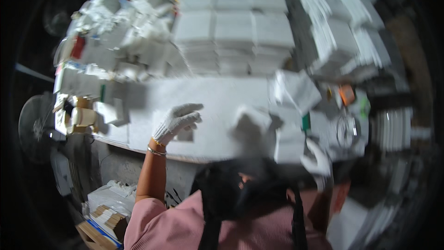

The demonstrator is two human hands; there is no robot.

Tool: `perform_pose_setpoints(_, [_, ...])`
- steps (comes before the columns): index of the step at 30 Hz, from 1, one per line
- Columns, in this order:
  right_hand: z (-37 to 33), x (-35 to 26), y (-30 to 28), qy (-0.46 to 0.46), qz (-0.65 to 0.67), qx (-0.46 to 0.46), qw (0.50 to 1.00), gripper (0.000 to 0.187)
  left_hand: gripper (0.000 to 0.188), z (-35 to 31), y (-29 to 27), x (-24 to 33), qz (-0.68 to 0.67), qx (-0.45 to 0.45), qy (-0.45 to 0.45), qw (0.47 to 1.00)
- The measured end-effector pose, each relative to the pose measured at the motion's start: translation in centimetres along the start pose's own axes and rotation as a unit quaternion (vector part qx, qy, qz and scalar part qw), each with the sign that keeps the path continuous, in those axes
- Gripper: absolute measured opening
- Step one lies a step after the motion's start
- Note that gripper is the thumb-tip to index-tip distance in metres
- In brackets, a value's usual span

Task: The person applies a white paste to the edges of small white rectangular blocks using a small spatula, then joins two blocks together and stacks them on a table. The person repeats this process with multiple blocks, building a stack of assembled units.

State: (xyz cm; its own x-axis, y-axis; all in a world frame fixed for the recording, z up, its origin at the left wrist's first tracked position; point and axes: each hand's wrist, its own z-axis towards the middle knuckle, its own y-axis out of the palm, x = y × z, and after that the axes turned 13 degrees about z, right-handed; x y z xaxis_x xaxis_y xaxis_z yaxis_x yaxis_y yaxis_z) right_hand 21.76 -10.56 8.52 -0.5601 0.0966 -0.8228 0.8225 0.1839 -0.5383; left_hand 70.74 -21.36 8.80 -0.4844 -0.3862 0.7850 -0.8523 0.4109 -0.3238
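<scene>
My left hand, in a white knit glove, hovers over the left middle of the white worktable. Its fingers stretch to the right and hold nothing. Below it a small greyish square patch shows on the tabletop. At the right, my gloved right hand is beside a white stack near the table's front edge. Its fingers are apart, with nothing visible in them; whether it touches the stack I cannot tell. Behind that stack lie tilted white sheets or flat boxes. A blurred white piece lies at mid-table, its kind unclear.
Tall white stacks line the table's far side, with more stacks at the right. A jumbled white heap is at the far left. An orange object and a clear round item sit at right. A fan stands left.
</scene>
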Motion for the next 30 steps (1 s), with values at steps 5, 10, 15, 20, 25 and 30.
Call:
perform_pose_setpoints(5, [-0.8,0.8,-0.8,-0.048,-0.105,0.021,0.993,0.081,0.045,-2.0,7.7,-3.2,0.225,0.056,0.067,0.97])
perform_pose_setpoints(10, [0.0,-0.8,-0.8,-0.01,-0.181,-0.045,0.982,0.105,0.049,-3.2,10.9,-4.7,0.17,0.049,0.062,0.982])
perform_pose_setpoints(15, [2.2,-1.5,1.8,-0.074,-0.289,-0.119,0.947,0.109,0.052,-3.3,12.2,-3.8,0.211,0.102,0.089,0.968])
perform_pose_setpoints(20, [4.3,-1.5,3.1,-0.106,-0.309,-0.172,0.929,0.103,0.084,0.3,12.6,-1.4,0.411,0.135,0.258,0.864])
perform_pose_setpoints(25, [4.5,-0.3,2.9,-0.153,-0.268,-0.156,0.938,0.106,0.108,5.2,15.4,1.9,0.569,0.091,0.336,0.746])
perform_pose_setpoints(30, [3.3,-1.3,1.9,-0.132,-0.153,-0.109,0.973,0.115,0.115,8.0,15.3,3.8,0.591,-0.009,0.363,0.72])
